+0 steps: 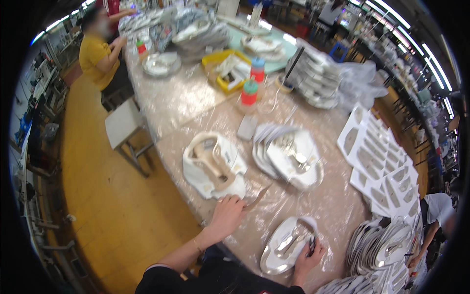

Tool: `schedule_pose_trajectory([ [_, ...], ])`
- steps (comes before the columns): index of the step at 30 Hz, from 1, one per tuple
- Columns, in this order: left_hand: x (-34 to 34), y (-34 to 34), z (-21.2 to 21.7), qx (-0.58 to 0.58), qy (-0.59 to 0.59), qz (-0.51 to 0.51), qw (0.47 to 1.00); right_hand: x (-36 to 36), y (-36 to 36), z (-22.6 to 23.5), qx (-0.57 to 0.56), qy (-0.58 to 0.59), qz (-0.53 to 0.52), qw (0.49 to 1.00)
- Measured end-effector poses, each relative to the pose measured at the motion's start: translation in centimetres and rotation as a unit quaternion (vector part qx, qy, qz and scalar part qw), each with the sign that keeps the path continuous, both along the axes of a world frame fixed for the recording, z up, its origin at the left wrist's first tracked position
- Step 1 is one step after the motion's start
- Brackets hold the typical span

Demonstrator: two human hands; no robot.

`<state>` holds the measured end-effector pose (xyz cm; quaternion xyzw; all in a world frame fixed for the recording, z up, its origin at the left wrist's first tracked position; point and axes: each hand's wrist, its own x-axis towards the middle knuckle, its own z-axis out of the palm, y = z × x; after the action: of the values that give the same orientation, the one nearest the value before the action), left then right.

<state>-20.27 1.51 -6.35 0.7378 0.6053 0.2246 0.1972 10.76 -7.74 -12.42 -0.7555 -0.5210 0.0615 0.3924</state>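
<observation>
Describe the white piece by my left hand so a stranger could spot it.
On the long plastic-covered table, find your bare left hand. At its fingertips lies the white, lobed piece; unlike its neighbours, it carries a broad tan panel.

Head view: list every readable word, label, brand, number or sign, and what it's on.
None readable.
White-and-beige shaped piece at the left hand: dark mark inside, too blurred to read or call text.
Green-topped bottle and blue-topped bottle: red bands, no text legible.
Small dark object in the right hand: too blurred.
</observation>
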Motion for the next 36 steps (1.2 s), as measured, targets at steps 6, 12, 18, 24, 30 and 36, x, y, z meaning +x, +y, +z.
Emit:
schedule_pose_trajectory([
  [6,-2.6,1.7,-0.3,0.188,0.040,0.344,0.919,0.8,0.0,0.3,0.020,-0.019,0.007,1.000],
  [12,-8.1,4.0,-4.7,0.079,-0.163,0.458,0.870,2.3,0.8,4.5,-0.003,0.137,-0.048,0.989],
  [18,-8.4,4.4,-3.0,-0.067,-0.754,0.274,0.593,2.6,2.2,7.5,-0.001,0.170,0.030,0.985],
  [24,-2.8,-0.6,3.3,-0.058,-0.813,0.125,0.565,-1.9,3.3,10.4,-0.015,0.408,0.212,0.888],
  [30,-1.1,-4.7,8.1,0.037,-0.701,0.049,0.710,-6.3,4.3,15.7,0.015,0.445,0.292,0.846],
  [36,-2.4,-7.3,8.8,0.089,-0.711,0.085,0.692,-10.1,5.0,17.1,0.030,0.427,0.300,0.853],
])
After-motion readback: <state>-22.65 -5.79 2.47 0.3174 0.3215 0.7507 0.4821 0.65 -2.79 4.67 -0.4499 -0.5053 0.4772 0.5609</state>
